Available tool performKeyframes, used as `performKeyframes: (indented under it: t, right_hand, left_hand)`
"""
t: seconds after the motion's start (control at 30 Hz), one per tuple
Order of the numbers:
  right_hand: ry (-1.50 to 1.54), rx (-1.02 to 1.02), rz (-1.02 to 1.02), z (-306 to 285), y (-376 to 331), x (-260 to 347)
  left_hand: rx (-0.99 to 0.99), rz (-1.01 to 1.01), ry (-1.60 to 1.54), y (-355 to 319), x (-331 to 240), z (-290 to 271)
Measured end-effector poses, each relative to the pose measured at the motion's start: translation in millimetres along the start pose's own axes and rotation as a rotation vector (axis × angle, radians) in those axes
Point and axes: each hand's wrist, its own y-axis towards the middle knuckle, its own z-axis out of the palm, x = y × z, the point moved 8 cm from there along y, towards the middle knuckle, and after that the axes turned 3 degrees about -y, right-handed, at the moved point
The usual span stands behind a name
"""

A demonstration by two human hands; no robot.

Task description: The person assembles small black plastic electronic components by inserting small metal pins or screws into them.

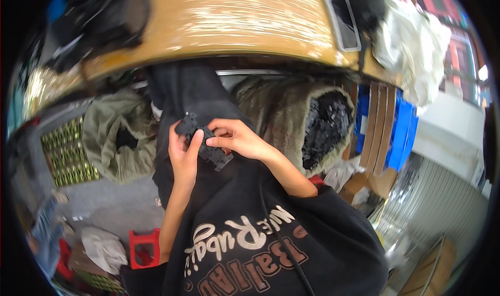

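Note:
A blocky black plastic part with notches and small tabs is held in front of my torso, above my lap. My left hand grips its upper left end, with the thumb pressed on its face. My right hand pinches its right side between thumb and bent fingers. The part lies at a slant, and my fingers hide some of it. To the right, an open woven sack holds many similar-looking black pieces.
A table covered in shiny film stands ahead. On the left are an olive sack and a tray of green-gold pieces. Blue crates and cardboard stand right; a red stool is lower left, near a person's jeans.

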Motion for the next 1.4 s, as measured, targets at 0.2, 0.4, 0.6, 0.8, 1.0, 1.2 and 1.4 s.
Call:
performKeyframes:
  t: [0.2, 0.4, 0.6, 0.8, 1.0, 1.2, 1.4]
  right_hand:
    - [-0.007, -0.415, -0.085, -85, -71, -33]
    - [-0.289, -1.221, 0.038, -223, -211, -138]
    - [-0.413, -1.730, 0.283, -296, -305, -161]
    - [-0.865, -1.912, 0.593, -308, -304, -168]
    - [-0.517, -1.926, -0.305, -262, -263, -13]
    - [-0.581, -1.116, -0.850, -170, -121, 181]
    - [-0.931, -0.922, -0.755, -166, -28, 259]
  left_hand:
    - [0.427, -0.167, 0.201, -10, 26, 70]
    - [0.526, -0.339, 0.253, -3, 50, 87]
    - [0.398, -0.371, 0.359, 13, 55, 56]
    - [0.286, -0.309, 0.348, 25, 34, 28]
    - [0.141, -0.234, 0.242, 28, 23, 1]
    - [0.123, -0.234, 0.197, 23, 19, -17]
    - [-0.030, -0.065, 0.116, 14, -25, -54]
